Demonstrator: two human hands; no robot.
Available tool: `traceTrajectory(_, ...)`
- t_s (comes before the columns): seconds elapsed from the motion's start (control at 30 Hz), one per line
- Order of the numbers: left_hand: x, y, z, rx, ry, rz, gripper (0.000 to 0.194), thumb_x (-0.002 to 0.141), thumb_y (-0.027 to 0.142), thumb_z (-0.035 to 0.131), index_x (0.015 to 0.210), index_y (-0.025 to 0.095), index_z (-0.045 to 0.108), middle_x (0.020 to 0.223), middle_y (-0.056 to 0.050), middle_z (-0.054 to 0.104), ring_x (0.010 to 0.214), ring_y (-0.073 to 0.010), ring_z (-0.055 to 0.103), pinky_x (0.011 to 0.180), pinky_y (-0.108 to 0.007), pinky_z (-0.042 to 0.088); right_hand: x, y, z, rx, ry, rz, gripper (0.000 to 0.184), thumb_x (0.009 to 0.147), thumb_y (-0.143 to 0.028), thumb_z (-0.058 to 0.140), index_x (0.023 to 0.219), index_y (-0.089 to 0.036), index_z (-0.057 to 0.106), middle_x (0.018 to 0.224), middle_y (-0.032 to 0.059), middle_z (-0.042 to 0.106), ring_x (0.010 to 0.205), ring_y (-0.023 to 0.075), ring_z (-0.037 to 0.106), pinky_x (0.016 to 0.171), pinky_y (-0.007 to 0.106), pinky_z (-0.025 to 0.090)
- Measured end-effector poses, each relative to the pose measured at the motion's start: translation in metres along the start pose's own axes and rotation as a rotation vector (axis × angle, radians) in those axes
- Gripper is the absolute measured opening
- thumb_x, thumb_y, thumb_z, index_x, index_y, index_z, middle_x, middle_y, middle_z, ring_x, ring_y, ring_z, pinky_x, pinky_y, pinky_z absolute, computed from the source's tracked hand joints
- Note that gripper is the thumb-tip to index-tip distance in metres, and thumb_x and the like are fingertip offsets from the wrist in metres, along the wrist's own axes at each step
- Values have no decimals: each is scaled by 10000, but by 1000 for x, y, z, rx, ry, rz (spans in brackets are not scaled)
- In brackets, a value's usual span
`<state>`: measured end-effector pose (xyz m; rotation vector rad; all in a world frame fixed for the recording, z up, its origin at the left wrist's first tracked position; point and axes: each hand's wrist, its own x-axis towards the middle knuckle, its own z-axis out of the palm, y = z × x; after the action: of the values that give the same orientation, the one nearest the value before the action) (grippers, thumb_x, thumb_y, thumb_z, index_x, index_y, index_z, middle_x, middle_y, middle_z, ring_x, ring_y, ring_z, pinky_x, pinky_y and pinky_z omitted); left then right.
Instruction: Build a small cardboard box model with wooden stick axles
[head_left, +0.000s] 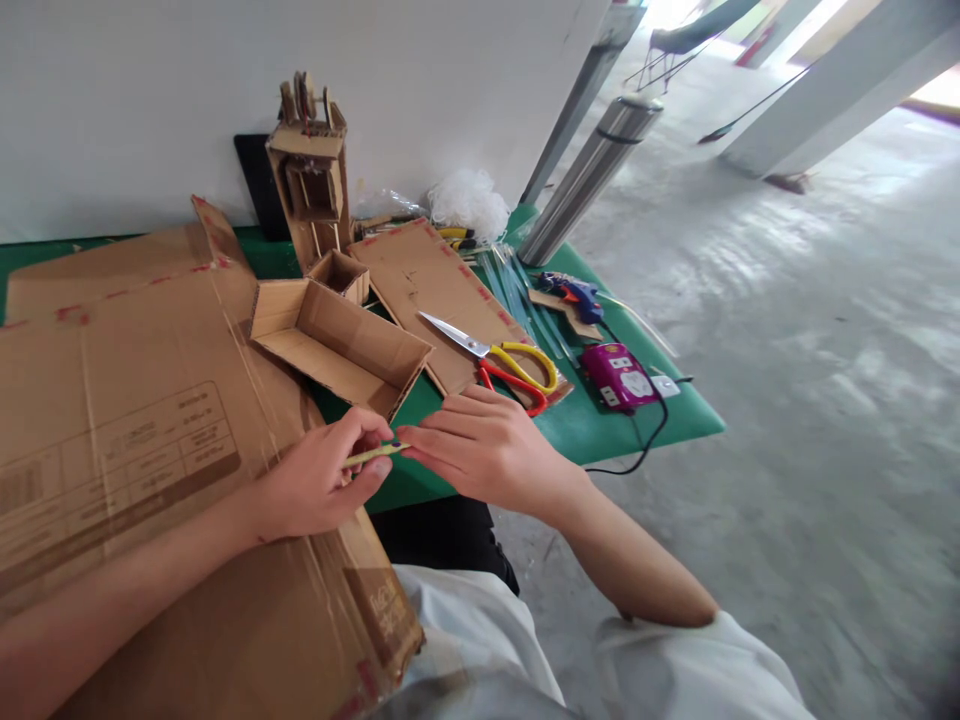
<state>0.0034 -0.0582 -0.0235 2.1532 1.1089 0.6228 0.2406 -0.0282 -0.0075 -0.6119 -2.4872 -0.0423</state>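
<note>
My left hand (319,480) pinches a thin yellowish stick (375,454) above the edge of a large flattened cardboard sheet (135,420). My right hand (484,445) meets it from the right, fingertips closed on the stick's right end. Both hands hover at the front edge of the green table (675,415). Just behind them lies an open cardboard tray (337,345) and a pair of scissors (502,362) with yellow and red handles.
A cardboard tower model (311,170) stands by the white wall. A flat cardboard panel (431,290) lies under the scissors. A blue glue gun (570,292), a magenta power strip (619,375) with black cable, clear glue sticks and a white plastic bundle (469,200) lie to the right. Grey floor beyond.
</note>
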Motion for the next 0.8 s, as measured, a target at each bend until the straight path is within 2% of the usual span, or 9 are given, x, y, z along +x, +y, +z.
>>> traceTrajectory(0.07, 2, 5, -3, -11, -57, -35, 229, 1028, 360, 400, 1125, 196, 528, 785, 23, 609, 615, -114, 545, 537, -223, 395, -1, 0, -3, -28, 12, 2, 122, 955, -218, 628, 1023, -195, 728, 818, 5, 752, 741, 144, 630, 730, 338, 409)
traceTrajectory(0.17, 4, 12, -6, -6, -87, -32, 317, 1056, 339, 303, 996, 188, 575, 771, 9, 620, 658, -125, 562, 617, -253, 425, -3, -5, -6, -107, 63, 56, 198, 939, -197, 645, 1114, -270, 700, 1041, 9, 769, 967, 193, 655, 943, 418, 409)
traceTrajectory(0.27, 2, 18, -7, -139, -72, -93, 334, 1072, 378, 275, 962, 196, 532, 768, 13, 598, 664, -124, 544, 642, -264, 447, -6, -17, -4, -212, 320, 183, 303, 878, -202, 712, 1159, -305, 663, 1127, 53, 727, 1057, 251, 622, 991, 472, 406)
traceTrajectory(0.33, 0, 20, -4, -298, -74, -121, 303, 1079, 404, 282, 1030, 207, 507, 833, 2, 627, 721, -124, 568, 680, -264, 476, -8, -24, -1, -121, 511, 286, 304, 857, -190, 717, 1136, -285, 642, 1054, 79, 698, 997, 253, 619, 934, 458, 454)
traceTrajectory(0.37, -1, 20, -2, -375, -76, -127, 287, 1079, 415, 293, 1070, 214, 498, 887, -9, 648, 765, -126, 588, 701, -265, 491, -8, -27, 1, -3, 540, 342, 284, 866, -186, 695, 1129, -271, 627, 1041, 85, 683, 992, 249, 619, 912, 444, 477)
traceTrajectory(0.47, -4, 19, 5, -490, -80, -135, 254, 1065, 442, 368, 1098, 227, 500, 980, -27, 666, 828, -127, 617, 709, -254, 518, -5, -33, 9, 445, 348, 470, 270, 935, -206, 586, 1203, -227, 574, 1140, 106, 662, 1073, 235, 621, 924, 414, 517)
traceTrajectory(0.57, -5, 16, 10, -501, -94, -168, 268, 1044, 466, 426, 1112, 222, 514, 963, -26, 653, 780, -125, 621, 673, -248, 539, -1, -36, 17, 745, 129, 502, 294, 987, -230, 503, 1274, -190, 550, 1162, 108, 674, 1061, 202, 634, 945, 382, 528)
traceTrajectory(0.67, -4, 12, 12, -468, -69, -165, 332, 1037, 490, 417, 1118, 194, 543, 912, -31, 656, 731, -132, 624, 650, -260, 538, 3, -38, 25, 855, 133, 508, 284, 1001, -230, 481, 1263, -177, 578, 1164, 113, 684, 1072, 188, 645, 966, 365, 524)
traceTrajectory(0.8, 0, 11, 8, -228, -40, -120, 410, 1029, 481, 426, 878, 161, 635, 670, 27, 581, 579, -98, 523, 528, -206, 400, 7, -39, 28, 850, 213, 471, 255, 1011, -229, 469, 1194, -190, 642, 1164, 117, 702, 1132, 193, 638, 990, 366, 514)
